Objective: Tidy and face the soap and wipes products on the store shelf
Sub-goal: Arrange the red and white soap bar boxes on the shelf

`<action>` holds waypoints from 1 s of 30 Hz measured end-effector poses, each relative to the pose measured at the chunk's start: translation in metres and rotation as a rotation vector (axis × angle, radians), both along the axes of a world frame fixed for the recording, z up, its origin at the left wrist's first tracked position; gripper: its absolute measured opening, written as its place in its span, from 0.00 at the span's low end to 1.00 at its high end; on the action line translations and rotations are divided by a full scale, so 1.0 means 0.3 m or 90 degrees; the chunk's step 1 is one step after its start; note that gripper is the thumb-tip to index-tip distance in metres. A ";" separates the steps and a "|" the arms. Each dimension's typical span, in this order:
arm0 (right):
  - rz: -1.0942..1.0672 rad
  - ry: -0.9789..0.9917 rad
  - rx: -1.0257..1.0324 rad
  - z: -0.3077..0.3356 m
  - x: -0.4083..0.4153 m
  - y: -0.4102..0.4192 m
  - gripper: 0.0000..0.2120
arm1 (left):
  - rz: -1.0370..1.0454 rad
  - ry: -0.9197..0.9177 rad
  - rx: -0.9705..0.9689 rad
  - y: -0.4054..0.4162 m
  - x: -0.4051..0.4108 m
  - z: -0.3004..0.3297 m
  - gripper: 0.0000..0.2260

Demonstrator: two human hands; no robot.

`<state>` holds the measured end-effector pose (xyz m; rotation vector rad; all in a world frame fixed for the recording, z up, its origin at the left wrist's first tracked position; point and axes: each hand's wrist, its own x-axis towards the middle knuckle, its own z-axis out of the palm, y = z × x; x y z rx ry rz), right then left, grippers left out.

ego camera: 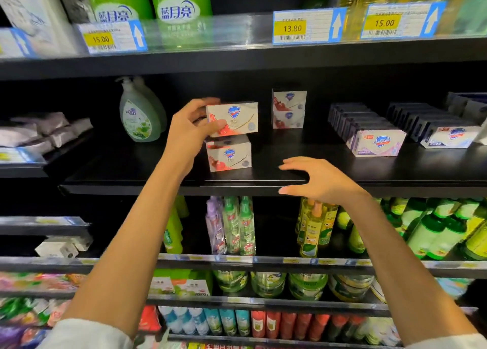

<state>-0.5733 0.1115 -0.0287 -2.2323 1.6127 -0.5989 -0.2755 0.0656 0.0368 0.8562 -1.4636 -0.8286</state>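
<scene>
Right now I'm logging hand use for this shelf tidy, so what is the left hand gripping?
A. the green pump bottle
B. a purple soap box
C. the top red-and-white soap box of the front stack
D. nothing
C: the left hand curls round the left end of the top soap box, which sits on the lower soap box; the right hand hovers open.

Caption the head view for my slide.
Left hand holds white-and-red soap box above matching box; right hand open.
</scene>
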 end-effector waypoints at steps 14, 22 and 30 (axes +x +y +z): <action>-0.009 0.007 -0.005 -0.003 -0.012 -0.003 0.32 | 0.054 -0.111 0.068 -0.227 0.063 -0.041 0.22; -0.007 -0.008 -0.012 -0.013 -0.014 -0.010 0.32 | 0.062 -0.122 0.080 -0.227 0.069 -0.056 0.24; -0.002 -0.073 -0.009 -0.005 -0.017 -0.015 0.24 | 0.212 -0.156 -0.038 -0.131 0.074 -0.078 0.24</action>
